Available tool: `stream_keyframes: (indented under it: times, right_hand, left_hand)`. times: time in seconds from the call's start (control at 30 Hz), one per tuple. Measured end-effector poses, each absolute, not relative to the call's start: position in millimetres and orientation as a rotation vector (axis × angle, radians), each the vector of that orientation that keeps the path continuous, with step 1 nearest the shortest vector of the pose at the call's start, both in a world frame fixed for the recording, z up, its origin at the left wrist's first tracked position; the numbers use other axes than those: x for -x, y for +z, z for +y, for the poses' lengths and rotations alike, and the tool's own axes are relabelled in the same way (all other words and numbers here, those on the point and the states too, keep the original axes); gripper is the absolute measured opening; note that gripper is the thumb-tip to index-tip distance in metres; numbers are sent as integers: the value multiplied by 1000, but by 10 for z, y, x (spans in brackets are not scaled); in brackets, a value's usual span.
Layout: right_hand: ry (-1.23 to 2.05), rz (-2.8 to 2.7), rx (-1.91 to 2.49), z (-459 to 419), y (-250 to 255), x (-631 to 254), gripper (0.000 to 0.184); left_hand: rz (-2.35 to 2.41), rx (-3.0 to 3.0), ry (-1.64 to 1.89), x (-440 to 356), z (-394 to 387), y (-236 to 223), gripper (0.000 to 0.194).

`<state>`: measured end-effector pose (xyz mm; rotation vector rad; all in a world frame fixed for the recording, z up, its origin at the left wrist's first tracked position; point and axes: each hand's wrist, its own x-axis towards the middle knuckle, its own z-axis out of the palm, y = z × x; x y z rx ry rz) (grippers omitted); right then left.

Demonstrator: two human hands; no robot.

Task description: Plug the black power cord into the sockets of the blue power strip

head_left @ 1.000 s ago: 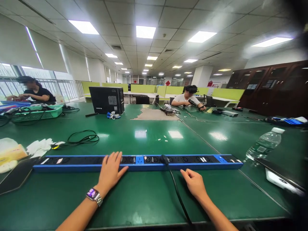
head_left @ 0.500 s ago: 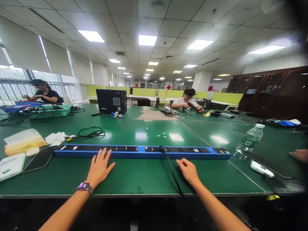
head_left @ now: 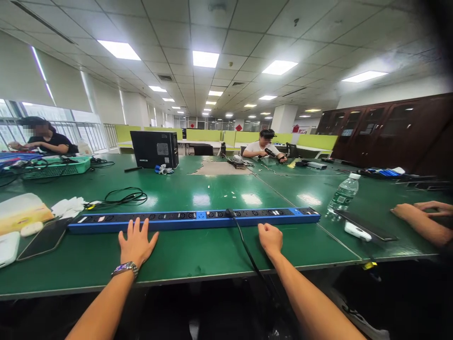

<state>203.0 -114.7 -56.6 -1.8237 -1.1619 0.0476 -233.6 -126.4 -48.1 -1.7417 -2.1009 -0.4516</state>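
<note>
A long blue-and-black power strip (head_left: 184, 222) lies across the green table, its sockets facing up. A black plug (head_left: 230, 213) sits in a socket near its middle, and its cable (head_left: 246, 248) runs down over the table's front edge. My left hand (head_left: 137, 243) is spread flat, with its fingers against the strip's left part. To the right of the cable, my right hand (head_left: 271, 238) is curled into a fist close to the strip's front side. Nothing sticks out of that fist, and its palm is hidden.
On the left are a dark phone (head_left: 44, 240), tissues (head_left: 69, 207) and a coiled black cable (head_left: 127, 196). A water bottle (head_left: 344, 194), a white device (head_left: 357, 231) and another person's hands (head_left: 417, 215) are at right. A computer tower (head_left: 154, 149) stands farther back.
My view has turned a little to the right, so things appear shifted left. My right hand has curled into a tighter fist. My left hand stays flat by the strip.
</note>
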Motion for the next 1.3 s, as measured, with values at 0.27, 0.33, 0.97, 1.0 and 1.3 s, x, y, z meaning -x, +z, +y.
stream_keyframes:
  times: [0.27, 0.33, 0.97, 1.0, 1.3]
  right_hand:
    - [19, -1062, 1861, -1110, -554, -2081, 35]
    - [36, -1058, 1858, -1080, -575, -2108, 34]
    - [65, -979, 1892, -1072, -563, -2072, 35]
    - [69, -985, 1898, -1075, -558, -2067, 35]
    - [75, -1026, 1924, -1081, -536, -2060, 35]
  left_hand:
    - [-2152, 1739, -493, 2306, -1276, -447, 69]
    - [-2155, 1748, -508, 2309, -1279, -439, 69]
    - [-2199, 1796, -505, 2346, -1230, -451, 69]
    - [-2199, 1799, -504, 2347, -1230, -452, 69]
    - [-2190, 1785, -474, 2359, -1227, -463, 68]
